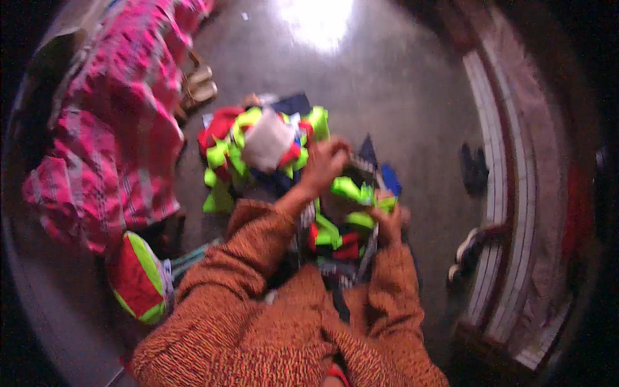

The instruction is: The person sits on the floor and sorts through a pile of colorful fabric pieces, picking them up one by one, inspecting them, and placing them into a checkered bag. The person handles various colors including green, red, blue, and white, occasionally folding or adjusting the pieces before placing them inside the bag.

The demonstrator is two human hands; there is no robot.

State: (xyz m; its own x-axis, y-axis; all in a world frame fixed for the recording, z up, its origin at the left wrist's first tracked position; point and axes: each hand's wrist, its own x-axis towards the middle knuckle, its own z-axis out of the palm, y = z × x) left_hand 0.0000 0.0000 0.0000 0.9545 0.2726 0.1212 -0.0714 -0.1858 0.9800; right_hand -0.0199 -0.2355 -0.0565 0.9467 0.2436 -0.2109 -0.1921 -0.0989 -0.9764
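Both my arms, in orange-brown knitted sleeves, reach over fabric scraps on the floor. My left hand (pixel 327 161) is at the right edge of a heap of cloth scraps (pixel 222 155) in neon green, red and navy. Its fingers are curled; blur hides what is in them. A pale grey cloth piece (pixel 267 140) lies on top of that heap. My right hand (pixel 388 222) is closed at the edge of a neon green scrap (pixel 354 190), on a second, smaller pile with red and dark pieces. A blue scrap (pixel 391 179) lies just beyond it.
A pink checked cloth (pixel 116 135) drapes over something at the left. Beside it are tan sandals (pixel 198 87). A red and green padded piece (pixel 137 277) sits at lower left. Dark footwear (pixel 474 169) and a black-and-white shoe (pixel 467 253) lie by a tiled step (pixel 493 161) on the right.
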